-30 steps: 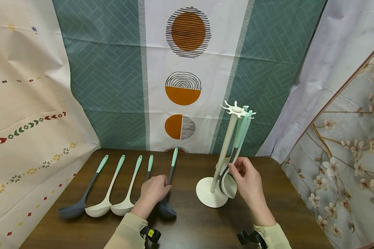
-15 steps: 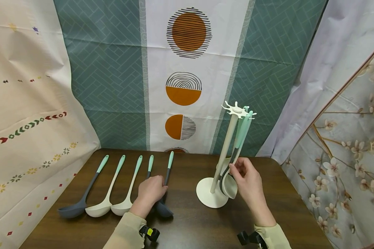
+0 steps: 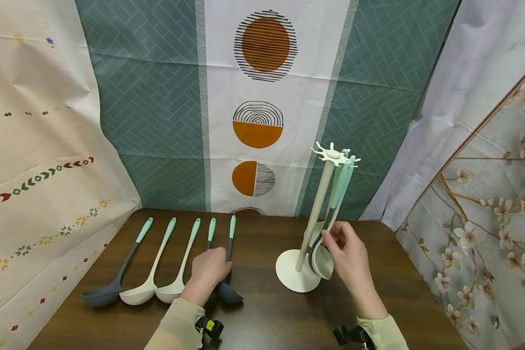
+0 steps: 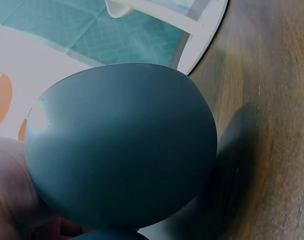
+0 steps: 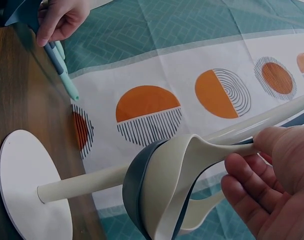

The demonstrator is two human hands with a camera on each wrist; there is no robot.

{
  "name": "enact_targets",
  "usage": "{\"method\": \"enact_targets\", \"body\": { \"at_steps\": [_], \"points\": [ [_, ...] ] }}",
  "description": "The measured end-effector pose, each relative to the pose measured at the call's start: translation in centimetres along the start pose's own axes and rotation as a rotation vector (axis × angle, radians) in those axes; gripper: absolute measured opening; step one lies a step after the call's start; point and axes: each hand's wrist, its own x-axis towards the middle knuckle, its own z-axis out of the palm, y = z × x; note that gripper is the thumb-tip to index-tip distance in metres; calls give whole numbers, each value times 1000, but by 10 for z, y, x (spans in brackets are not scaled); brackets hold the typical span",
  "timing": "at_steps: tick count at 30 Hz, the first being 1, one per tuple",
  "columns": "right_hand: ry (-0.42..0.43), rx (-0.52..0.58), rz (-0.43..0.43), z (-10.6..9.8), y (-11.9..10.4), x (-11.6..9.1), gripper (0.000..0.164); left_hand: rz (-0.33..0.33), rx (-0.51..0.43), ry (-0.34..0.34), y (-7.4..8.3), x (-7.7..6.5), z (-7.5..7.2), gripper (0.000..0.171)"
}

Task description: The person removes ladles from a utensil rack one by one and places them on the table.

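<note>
My left hand (image 3: pixel 211 267) grips the grey shaft of a dark ladle with a mint handle (image 3: pixel 232 227). The ladle's bowl (image 4: pixel 121 145) fills much of the left wrist view. Beside it, another dark ladle (image 3: pixel 211 229) is mostly hidden by that hand. At the right, my right hand (image 3: pixel 347 250) pinches the lower shaft of a cream ladle (image 5: pixel 164 185) hanging from a cream rack (image 3: pixel 317 214). Against that ladle nests a dark ladle (image 5: pixel 139 182). A further cream ladle (image 5: pixel 204 212) hangs behind them, partly hidden.
To the left on the brown table (image 3: pixel 262 321) lie a dark ladle (image 3: pixel 102 295) and two cream ladles, one (image 3: pixel 140 294) beside the other (image 3: pixel 172 291). The rack's round base (image 3: pixel 290 272) stands right of centre. A patterned cloth (image 3: pixel 262 184) hangs behind.
My left hand has shifted slightly left with the dark ladle, bringing its handle nearer to the neighbouring ladle and straighter. My right hand stays at the rack.
</note>
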Motion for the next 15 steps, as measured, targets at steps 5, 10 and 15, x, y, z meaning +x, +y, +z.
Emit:
{"method": "enact_targets", "body": {
  "at_steps": [5, 10, 15],
  "points": [
    [-1, 0, -2, 1, 0, 0, 17, -31, 12, -22, -2, 1, -1, 30],
    [4, 5, -14, 1, 0, 0, 17, -50, 13, -41, -1, 0, -2, 33],
    [6, 8, -17, 1, -1, 0, 17, -62, 10, -60, -4, 2, 0, 34]
  ]
}}
